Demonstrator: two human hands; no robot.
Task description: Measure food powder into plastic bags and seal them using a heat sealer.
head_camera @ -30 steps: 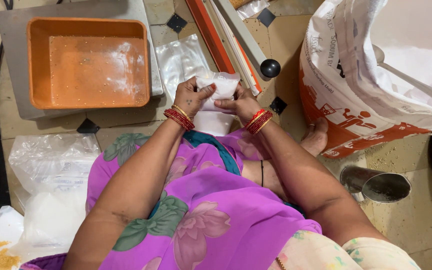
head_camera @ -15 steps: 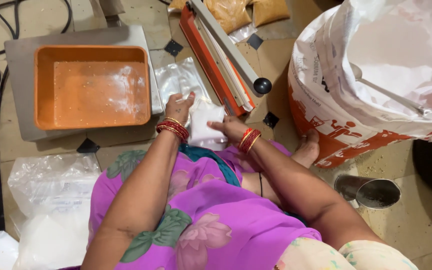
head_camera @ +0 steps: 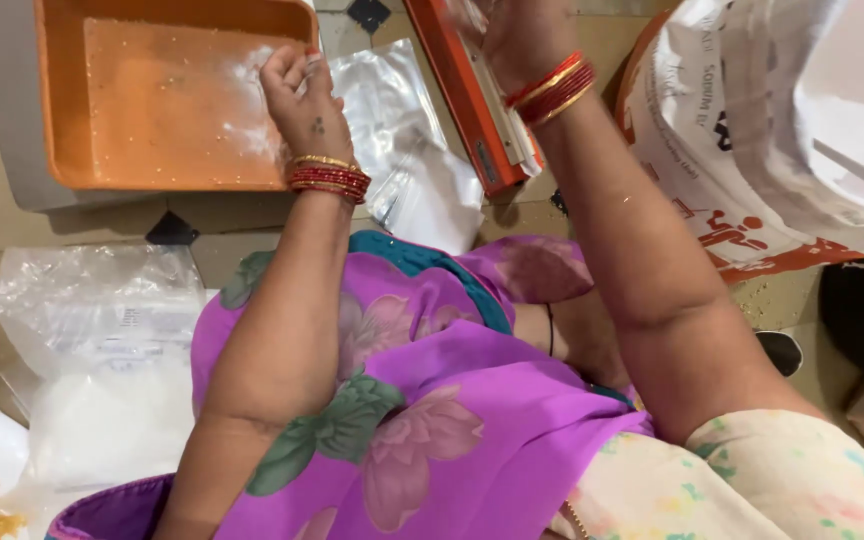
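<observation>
Both hands raised: left hand (head_camera: 304, 92) curled empty over orange tray (head_camera: 72, 120), right hand (head_camera: 522, 35) grip unclear.

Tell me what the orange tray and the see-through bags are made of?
The orange tray looks like hard plastic: smooth, matte, one solid colour, dusted with white powder. The clear bags by the left hand look like thin plastic film: shiny, crinkled, see-through.

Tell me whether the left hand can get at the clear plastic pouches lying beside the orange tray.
Probably yes. The left hand hovers over the right edge of the orange tray, and the clear plastic pouches lie just to its right on the floor, with nothing between. The right hand is up by the orange sealer, out of the way.
</observation>
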